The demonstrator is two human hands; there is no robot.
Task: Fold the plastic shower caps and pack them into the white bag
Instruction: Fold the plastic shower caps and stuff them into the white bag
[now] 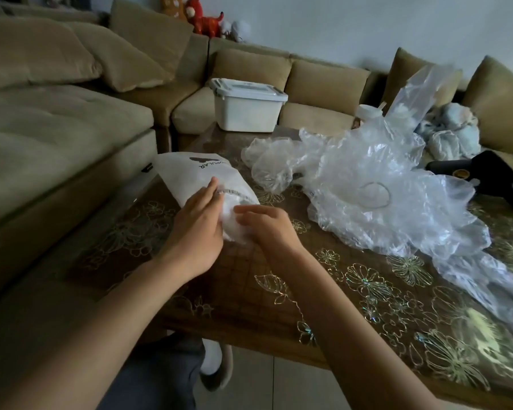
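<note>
Beige sofa [57, 119] wraps round the flower-patterned table [367, 291] in front of me. On my right sprawls the heap of loose shower caps [367, 179], nearer my right hand than my left. Just ahead lies the white bag [190, 176], its long axis running away from me, printed end far, bulging mouth near. My left hand [196, 232] rests flat on it, fingers straight, grasping nothing. My right hand [267, 226] curls at the mouth; whether it pinches anything I cannot tell.
</note>
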